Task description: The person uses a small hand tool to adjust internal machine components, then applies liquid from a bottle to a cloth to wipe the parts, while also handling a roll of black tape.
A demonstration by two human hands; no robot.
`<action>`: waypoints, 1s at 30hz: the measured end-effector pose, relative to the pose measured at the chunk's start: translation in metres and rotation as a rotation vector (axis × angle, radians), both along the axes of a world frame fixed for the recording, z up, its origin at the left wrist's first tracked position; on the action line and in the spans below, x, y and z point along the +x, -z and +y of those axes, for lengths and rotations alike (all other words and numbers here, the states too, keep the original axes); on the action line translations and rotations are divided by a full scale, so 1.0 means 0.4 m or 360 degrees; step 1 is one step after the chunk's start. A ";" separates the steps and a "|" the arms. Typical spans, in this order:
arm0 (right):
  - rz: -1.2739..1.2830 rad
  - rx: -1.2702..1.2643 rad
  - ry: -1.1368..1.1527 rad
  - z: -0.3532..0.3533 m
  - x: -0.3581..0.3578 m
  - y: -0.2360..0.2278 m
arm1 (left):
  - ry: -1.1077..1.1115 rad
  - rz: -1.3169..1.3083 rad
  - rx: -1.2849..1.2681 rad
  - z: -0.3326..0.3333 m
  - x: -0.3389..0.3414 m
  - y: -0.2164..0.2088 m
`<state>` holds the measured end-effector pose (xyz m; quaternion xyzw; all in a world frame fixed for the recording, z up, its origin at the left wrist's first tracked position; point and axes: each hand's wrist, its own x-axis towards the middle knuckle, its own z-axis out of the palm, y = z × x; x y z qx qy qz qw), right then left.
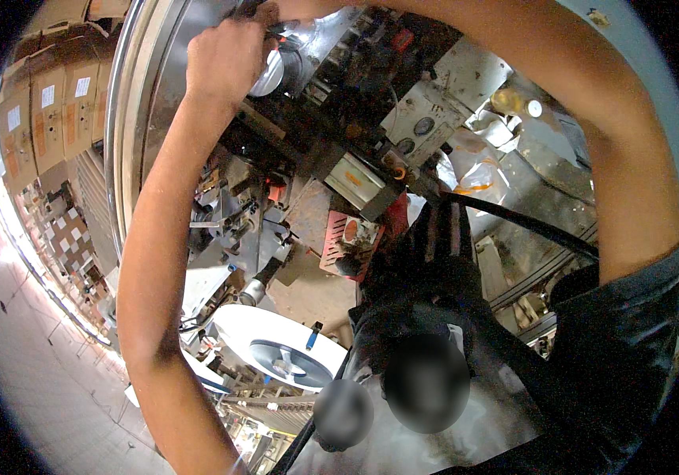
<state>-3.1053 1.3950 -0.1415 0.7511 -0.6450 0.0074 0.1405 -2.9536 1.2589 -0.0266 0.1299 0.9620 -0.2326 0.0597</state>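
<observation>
My left hand is raised at the upper left, fingers bent with the knuckles showing. It seems closed around something dark that I cannot make out. A white round disc sits just beside it, against shiny metal parts. From the right, my right arm arches across the top, and the right hand meets the left one at the upper edge. Its fingers are mostly cut off or hidden. Behind both hands stands a metal machine frame with a curved edge.
Cardboard boxes are stacked at the left. Below lie a white reel with a grey hub, a red slotted part and a metal panel with round dials or holes. A black strap crosses the right side, near a yellow cylinder.
</observation>
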 end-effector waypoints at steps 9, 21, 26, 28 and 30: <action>0.0138 -0.0675 0.0048 -0.038 0.116 0.026 | -0.0068 -0.0046 0.0032 -0.003 0.052 -0.037; -0.0034 -0.0637 -0.0027 -0.025 0.082 0.024 | -0.0027 -0.0016 0.0121 -0.005 0.034 -0.016; -0.0028 -0.0521 0.0012 -0.044 0.053 0.051 | -0.0024 -0.0023 0.0095 0.035 0.017 -0.037; -0.0059 -0.0540 0.0037 0.000 0.014 0.071 | 0.0017 -0.0021 0.0108 0.062 -0.015 -0.029; -0.0098 -0.0552 0.0081 0.026 0.024 0.072 | 0.0001 -0.0047 0.0094 0.078 -0.022 -0.027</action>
